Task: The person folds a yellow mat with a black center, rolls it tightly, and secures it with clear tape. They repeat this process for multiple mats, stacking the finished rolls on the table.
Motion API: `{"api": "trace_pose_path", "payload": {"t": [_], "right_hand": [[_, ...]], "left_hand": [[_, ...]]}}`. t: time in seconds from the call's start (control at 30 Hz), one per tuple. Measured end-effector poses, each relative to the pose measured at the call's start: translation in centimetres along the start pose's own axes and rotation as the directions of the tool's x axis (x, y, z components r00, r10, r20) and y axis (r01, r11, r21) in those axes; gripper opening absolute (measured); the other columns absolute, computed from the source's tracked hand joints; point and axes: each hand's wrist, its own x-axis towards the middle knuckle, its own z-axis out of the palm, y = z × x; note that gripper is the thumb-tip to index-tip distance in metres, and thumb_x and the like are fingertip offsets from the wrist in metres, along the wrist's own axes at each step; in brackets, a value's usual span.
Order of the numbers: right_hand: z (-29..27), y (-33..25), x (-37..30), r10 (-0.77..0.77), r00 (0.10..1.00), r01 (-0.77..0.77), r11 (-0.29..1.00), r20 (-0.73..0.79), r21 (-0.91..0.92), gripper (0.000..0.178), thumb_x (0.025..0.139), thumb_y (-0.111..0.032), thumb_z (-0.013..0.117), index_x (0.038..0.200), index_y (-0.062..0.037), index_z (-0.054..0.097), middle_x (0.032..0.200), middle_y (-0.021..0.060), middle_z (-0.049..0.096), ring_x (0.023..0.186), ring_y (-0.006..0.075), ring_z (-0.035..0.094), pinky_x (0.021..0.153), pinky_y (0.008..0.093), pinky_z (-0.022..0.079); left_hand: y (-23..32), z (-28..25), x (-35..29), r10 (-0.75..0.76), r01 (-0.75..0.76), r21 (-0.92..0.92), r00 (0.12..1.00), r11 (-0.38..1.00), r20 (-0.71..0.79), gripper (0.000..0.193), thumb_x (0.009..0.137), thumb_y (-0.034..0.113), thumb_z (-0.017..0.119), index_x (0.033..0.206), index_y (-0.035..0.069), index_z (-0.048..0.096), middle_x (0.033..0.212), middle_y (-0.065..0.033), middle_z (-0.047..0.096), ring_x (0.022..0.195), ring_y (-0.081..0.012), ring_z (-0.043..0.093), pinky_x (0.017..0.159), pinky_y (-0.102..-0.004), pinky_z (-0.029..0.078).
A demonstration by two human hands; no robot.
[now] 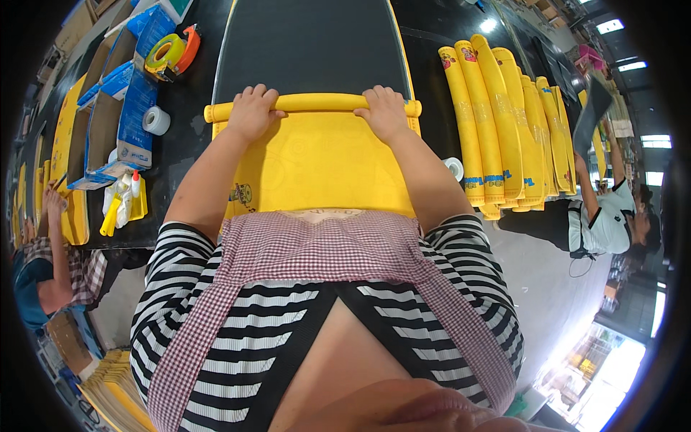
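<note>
A yellow mat rolled into a tube lies crosswise in front of me. My left hand curls over its left part, fingers on top and thumb on the near side. My right hand grips the right part the same way. Beyond the tube stretches a flat dark sheet with thin yellow side edges. Between the tube and my checked apron, a flat yellow printed surface shows; whether it is the same mat I cannot tell.
Several rolled yellow mats lie in a row at right, beside a tape roll. At left are a blue cardboard box, a tape dispenser, a white roll and white-and-yellow bottles. Other people work on both sides.
</note>
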Motion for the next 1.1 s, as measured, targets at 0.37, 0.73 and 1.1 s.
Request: {"api": "trace_pose_path", "payload": {"t": [0.37,0.73,1.1], "right_hand": [[-4.1,-3.9,-12.6,0.001,0.999,-0.016,0.96,0.055,0.279,0.038,0.093,-0.024,0.071,0.127,-0.0069,0.069,0.126,0.0149,0.064,0.122,0.0347,0.056,0.109,0.0443,0.041],[-0.7,-0.1,-18.5,0.549,0.831,-0.469,0.78,-0.092,0.415,0.033,0.101,-0.015,0.062,0.129,0.0012,0.07,0.153,0.0286,0.049,0.139,0.0414,0.051,0.117,0.0418,0.04],[-1.6,-5.6,-17.5,0.212,0.976,-0.194,0.957,-0.059,0.217,0.04,0.101,-0.017,0.058,0.14,-0.01,0.065,0.156,0.0213,0.049,0.148,0.0428,0.04,0.122,0.0627,0.022]], "left_hand": [[2.7,-1.9,-12.9,-0.117,0.116,-0.088,0.993,0.989,-0.008,0.035,0.098,0.025,0.062,0.126,0.006,0.07,0.125,-0.015,0.064,0.119,-0.0343,0.057,0.108,-0.049,0.038],[-0.2,-1.5,-17.0,-0.603,0.556,-0.243,0.769,0.795,-0.212,0.043,0.091,0.023,0.075,0.13,0.004,0.068,0.128,-0.0176,0.07,0.114,-0.0371,0.067,0.1,-0.0431,0.052],[0.9,-2.9,-16.5,-0.673,0.657,-0.166,0.738,0.735,-0.059,0.035,0.096,0.024,0.07,0.129,0.013,0.071,0.151,-0.0141,0.055,0.124,-0.0365,0.063,0.103,-0.0439,0.052]]}}
